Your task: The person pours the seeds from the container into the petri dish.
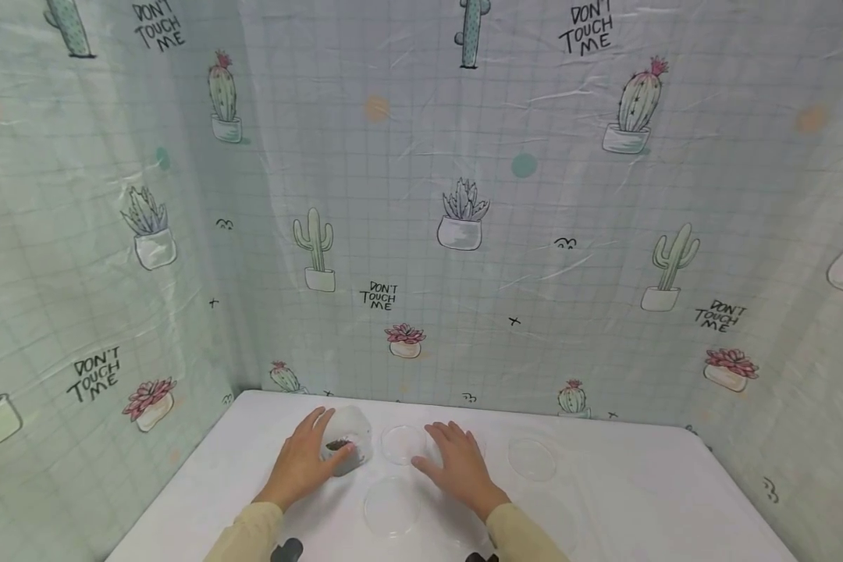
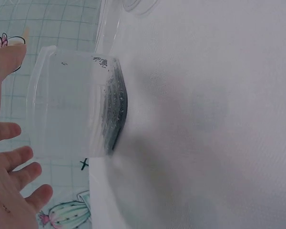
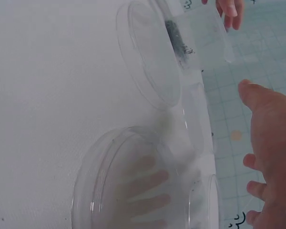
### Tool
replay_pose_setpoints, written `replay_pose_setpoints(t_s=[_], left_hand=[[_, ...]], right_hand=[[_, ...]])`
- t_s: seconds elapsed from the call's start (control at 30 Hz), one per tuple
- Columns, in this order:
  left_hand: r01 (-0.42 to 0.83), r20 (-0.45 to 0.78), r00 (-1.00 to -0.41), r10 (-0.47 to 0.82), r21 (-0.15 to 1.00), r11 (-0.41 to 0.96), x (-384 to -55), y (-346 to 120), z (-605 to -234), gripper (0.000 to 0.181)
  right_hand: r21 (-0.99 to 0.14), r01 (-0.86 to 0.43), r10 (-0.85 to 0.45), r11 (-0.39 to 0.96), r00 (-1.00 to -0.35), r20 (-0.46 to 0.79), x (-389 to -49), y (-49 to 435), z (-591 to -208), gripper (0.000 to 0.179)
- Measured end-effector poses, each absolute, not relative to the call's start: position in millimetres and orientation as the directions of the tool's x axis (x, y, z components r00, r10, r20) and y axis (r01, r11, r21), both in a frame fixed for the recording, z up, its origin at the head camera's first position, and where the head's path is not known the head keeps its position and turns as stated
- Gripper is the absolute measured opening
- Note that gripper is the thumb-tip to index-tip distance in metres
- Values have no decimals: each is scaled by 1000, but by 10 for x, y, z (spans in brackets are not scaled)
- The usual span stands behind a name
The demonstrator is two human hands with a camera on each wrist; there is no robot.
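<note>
A clear plastic tub [image 1: 351,424] with dark, grainy material [image 2: 115,107] at its bottom stands at the back left of the white table. My left hand [image 1: 305,462] is beside it, thumb and fingers spread around its upper part; in the left wrist view a gap shows between the fingers and the tub wall. My right hand [image 1: 461,471] hovers with spread fingers above clear round dishes and holds nothing. Nearest to it are a clear dish [image 1: 402,445] at the back and another clear dish [image 1: 391,507] in front. In the right wrist view a large dish [image 3: 150,57] lies below the fingers.
More clear round dishes lie to the right, one dish [image 1: 531,459] towards the back and a fainter one [image 1: 551,519] nearer the front. A cactus-print curtain [image 1: 421,195] encloses the white table [image 1: 660,499] at the back and sides.
</note>
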State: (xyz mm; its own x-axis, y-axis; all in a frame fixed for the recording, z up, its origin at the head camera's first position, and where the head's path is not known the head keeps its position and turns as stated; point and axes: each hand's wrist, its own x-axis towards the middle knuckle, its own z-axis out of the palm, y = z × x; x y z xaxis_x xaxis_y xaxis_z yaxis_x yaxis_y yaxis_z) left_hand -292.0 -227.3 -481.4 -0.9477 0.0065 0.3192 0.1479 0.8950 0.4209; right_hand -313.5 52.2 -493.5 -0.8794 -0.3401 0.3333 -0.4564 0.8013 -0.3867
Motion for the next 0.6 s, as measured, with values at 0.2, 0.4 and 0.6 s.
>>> replay_pose_setpoints(t_s=[0.2, 0.4, 0.6], left_hand=[[99, 237, -971, -40, 548, 831, -2962, -2317, -4835, 90], [70, 173, -983, -58, 652, 755, -2989, -2317, -4815, 90], [38, 133, -989, -71, 675, 737, -2975, -2304, -4803, 100]], right_hand=[[-382, -439, -335, 813, -890, 310, -3184, 502, -4951, 62], [-369, -438, -336, 820, -890, 309, -3230, 491, -4953, 61], [-357, -446, -344, 821, -885, 315, -3261, 441, -4939, 61]])
